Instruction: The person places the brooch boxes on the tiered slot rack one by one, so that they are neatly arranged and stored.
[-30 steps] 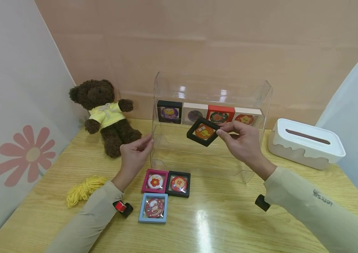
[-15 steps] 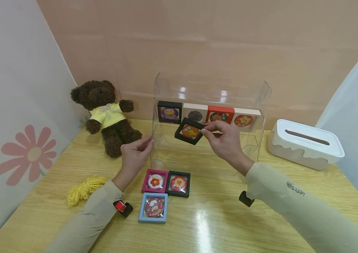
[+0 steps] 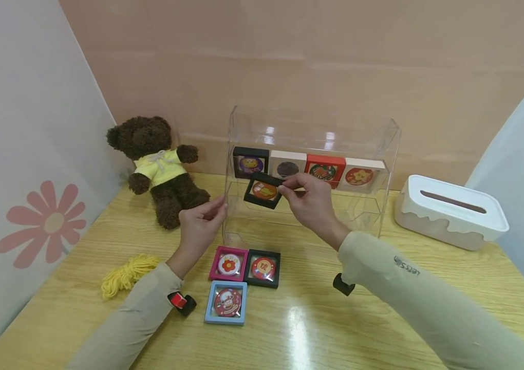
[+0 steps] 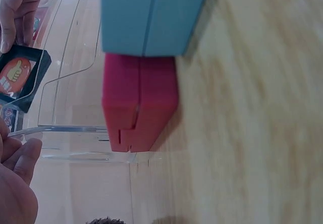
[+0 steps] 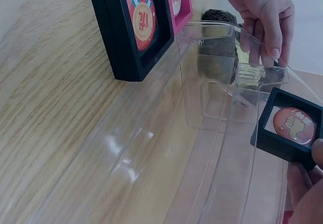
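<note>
My right hand point(image 3: 310, 203) pinches the right corner of a black square display case point(image 3: 263, 191). Inside the case is a round orange badge with a thumbs-up, plain in the right wrist view. The case is held tilted in front of the lower part of a clear acrylic display rack point(image 3: 308, 137). At the rack's left side, my left hand point(image 3: 201, 228) pinches the edge of the side panel between thumb and fingers. Upright along the upper tier stand a black case point(image 3: 250, 163), two white cases and a red case point(image 3: 324, 171).
Three badge cases lie on the table before the rack: a magenta one point(image 3: 228, 264), a black one point(image 3: 263, 268) and a blue one point(image 3: 226, 302). A brown teddy bear point(image 3: 156, 172) and yellow yarn point(image 3: 130, 275) are left. A white tissue box point(image 3: 451, 210) stands right.
My right hand has carried the black case leftward along the rack and turned it from a diamond pose to a more level one. The left hand keeps its place at the rack's side.
</note>
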